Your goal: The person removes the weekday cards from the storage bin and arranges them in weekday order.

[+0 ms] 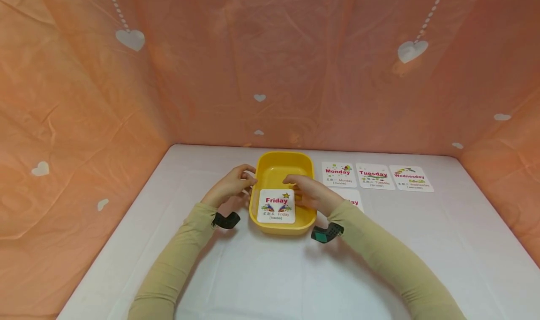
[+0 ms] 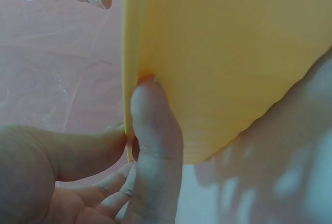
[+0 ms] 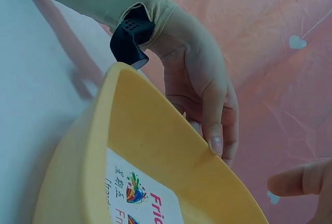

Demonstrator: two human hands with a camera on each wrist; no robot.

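Observation:
A yellow tray (image 1: 303,224) with raised sides stands on the white cloth. My left hand (image 1: 234,184) grips its left rim between thumb and finger; the left wrist view shows the finger (image 2: 155,141) against the outer wall. Inside the tray's near part lies a white Friday card (image 1: 276,206), printed side up, also partly seen in the right wrist view. My right hand (image 1: 314,193) reaches over the right side of the tray, its thumb held away from the card. The right fingertips are close to the card's right edge; whether they touch it is unclear.
Right of the tray, a Monday card (image 1: 339,174), a Tuesday card (image 1: 374,176) and a Wednesday card (image 1: 410,178) lie in a row. Below Monday, another card (image 1: 353,199) is partly covered by my right arm. A pink curtain (image 1: 295,76) with hearts stands behind.

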